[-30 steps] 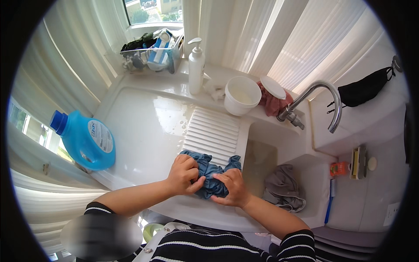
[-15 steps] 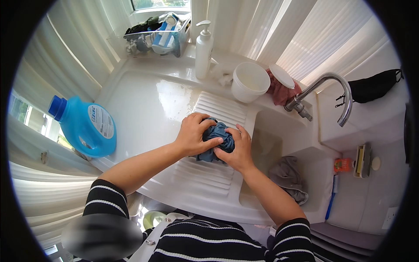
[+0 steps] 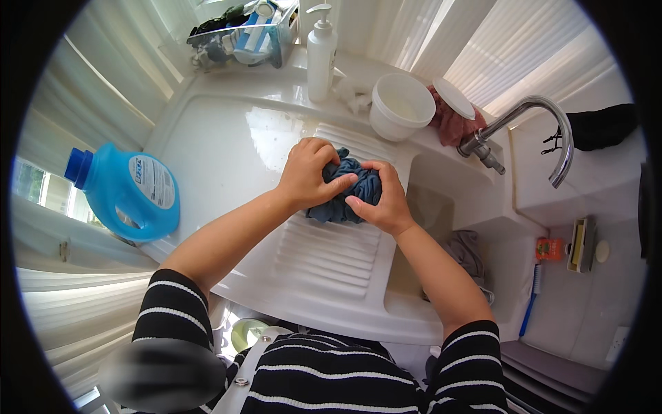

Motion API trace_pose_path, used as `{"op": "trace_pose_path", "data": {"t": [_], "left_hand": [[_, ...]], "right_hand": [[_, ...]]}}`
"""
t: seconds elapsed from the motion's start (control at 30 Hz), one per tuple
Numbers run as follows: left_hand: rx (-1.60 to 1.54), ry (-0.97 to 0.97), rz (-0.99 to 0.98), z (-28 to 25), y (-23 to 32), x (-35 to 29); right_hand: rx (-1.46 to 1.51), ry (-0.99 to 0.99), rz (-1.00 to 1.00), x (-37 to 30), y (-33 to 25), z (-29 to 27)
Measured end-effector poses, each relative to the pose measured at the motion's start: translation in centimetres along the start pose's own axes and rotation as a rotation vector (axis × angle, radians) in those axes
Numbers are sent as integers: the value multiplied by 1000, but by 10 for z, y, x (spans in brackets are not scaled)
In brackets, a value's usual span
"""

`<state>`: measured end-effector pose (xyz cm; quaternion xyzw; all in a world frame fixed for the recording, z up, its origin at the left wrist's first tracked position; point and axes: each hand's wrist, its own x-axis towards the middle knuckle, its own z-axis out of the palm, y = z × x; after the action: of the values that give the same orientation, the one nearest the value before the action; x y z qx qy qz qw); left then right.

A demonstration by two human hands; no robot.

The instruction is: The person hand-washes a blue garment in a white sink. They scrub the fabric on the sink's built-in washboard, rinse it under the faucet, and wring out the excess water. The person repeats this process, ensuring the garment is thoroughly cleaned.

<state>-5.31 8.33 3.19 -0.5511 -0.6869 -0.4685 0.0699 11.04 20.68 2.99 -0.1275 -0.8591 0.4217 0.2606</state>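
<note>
A bunched dark blue cloth (image 3: pixel 350 185) lies on the ribbed white washboard (image 3: pixel 324 252) of a white laundry sink. My left hand (image 3: pixel 309 172) presses on the cloth's left side with fingers curled over it. My right hand (image 3: pixel 383 199) grips its right side, thumb and fingers wrapped around the folds. Both hands are close together, squeezing the same cloth between them.
A blue detergent jug (image 3: pixel 124 193) stands at the left edge. A white pump bottle (image 3: pixel 321 52), a white bowl (image 3: pixel 400 107) and a pink cloth (image 3: pixel 452 123) sit at the back. A metal tap (image 3: pixel 531 131) arches over the basin, where a grey cloth (image 3: pixel 467 252) lies.
Both hands have slid the blue cloth up the washboard, away from the near edge, and bunched it into a tighter ball.
</note>
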Motion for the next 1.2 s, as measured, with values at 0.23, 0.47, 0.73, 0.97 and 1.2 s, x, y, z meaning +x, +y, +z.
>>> {"op": "trace_pose_path", "data": {"t": [0.23,0.47,0.73,0.97,1.2], "left_hand": [[93,-42,45,8,3,-36],[266,-389,-536,27,4,18],[48,-278,81,-24,60,-92],[352,57,-26,47,-29,30],[-7,-195,112,-38,54,-78]], "right_hand": [[-145,42,-87,-41,3,28],[-321,-85,225,-1,29,5],[-217,-84,-170,-103,-46,26],[-455,114,42,32,23,18],[-305,-117,-289,-78,-61,10]]}}
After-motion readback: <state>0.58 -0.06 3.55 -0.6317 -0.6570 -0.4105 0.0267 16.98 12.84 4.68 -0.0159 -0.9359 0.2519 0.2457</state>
